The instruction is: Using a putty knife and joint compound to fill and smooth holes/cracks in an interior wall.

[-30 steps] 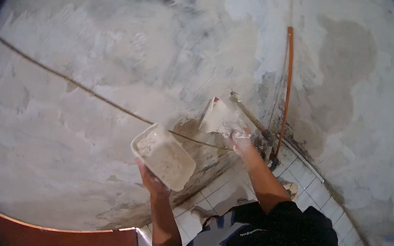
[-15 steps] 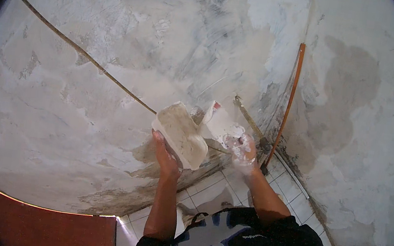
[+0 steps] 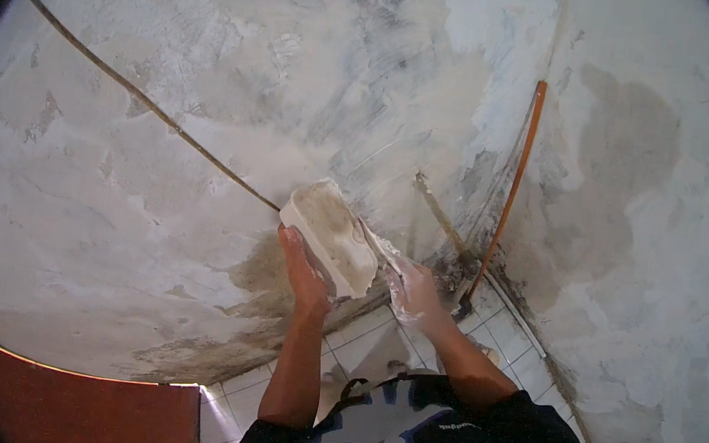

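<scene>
My left hand (image 3: 304, 270) is wrapped round the lower left side of an off-white rectangular tub (image 3: 329, 225), which is tilted so its inside faces me. A greyish smear of putty coats the tub's inner floor. Smeared with white putty, my right hand (image 3: 414, 294) grips a putty-covered scraper (image 3: 380, 244). The scraper's blade is seen nearly edge-on and meets the tub's right rim. Its handle is mostly hidden in my fingers.
Behind the tub rises a patchy plastered wall (image 3: 203, 159) with a long diagonal groove (image 3: 148, 97). An orange pipe (image 3: 515, 184) runs up near the corner. Below are white floor tiles (image 3: 362, 339), with a red-brown panel (image 3: 75, 409) at lower left.
My right hand has moved left and slightly down, turning the scraper from broad side to edge-on against the tub's rim. The tub in my left hand has barely shifted.
</scene>
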Available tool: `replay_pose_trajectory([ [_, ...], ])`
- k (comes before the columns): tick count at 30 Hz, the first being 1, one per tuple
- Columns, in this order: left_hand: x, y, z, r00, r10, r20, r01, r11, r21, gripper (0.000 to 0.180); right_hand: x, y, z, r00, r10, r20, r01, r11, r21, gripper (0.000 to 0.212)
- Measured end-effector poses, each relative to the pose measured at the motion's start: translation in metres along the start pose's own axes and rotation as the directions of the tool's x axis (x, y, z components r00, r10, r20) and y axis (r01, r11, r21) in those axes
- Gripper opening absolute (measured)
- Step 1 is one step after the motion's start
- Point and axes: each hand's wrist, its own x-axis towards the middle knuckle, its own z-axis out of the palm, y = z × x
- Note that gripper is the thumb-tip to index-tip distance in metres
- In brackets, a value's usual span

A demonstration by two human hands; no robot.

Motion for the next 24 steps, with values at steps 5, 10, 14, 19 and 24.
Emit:
replay_pose_trajectory([
  [5, -0.024, 0.024, -0.02, 0.991, -0.109, 0.083, 0.118, 0.987, -0.109, 0.066, -0.038, 0.001, 0.019, 0.979, 0.168, 0.115, -0.176, 0.982, 0.071, 0.028],
  [10, -0.04, 0.06, -0.073, 0.965, -0.154, 0.214, 0.213, 0.935, -0.285, 0.063, -0.053, -0.069, -0.011, 0.988, 0.153, -0.008, -0.151, 0.96, -0.235, 0.031],
  [14, -0.065, 0.096, -0.106, 0.953, -0.143, 0.267, 0.24, 0.895, -0.376, 0.064, -0.075, -0.146, 0.005, 0.818, 0.533, -0.216, -0.157, 0.569, 0.807, 0.018],
  [19, -0.084, 0.117, -0.146, 0.938, 0.026, 0.346, 0.17, 0.835, -0.524, 0.062, -0.1, -0.203, 0.043, 0.869, 0.422, -0.259, -0.194, 0.772, 0.605, 0.023],
  [24, -0.108, 0.125, -0.194, 0.926, 0.023, 0.377, 0.21, 0.797, -0.566, 0.062, -0.122, -0.268, 0.056, 0.894, 0.42, -0.157, -0.355, 0.877, 0.325, 0.024],
])
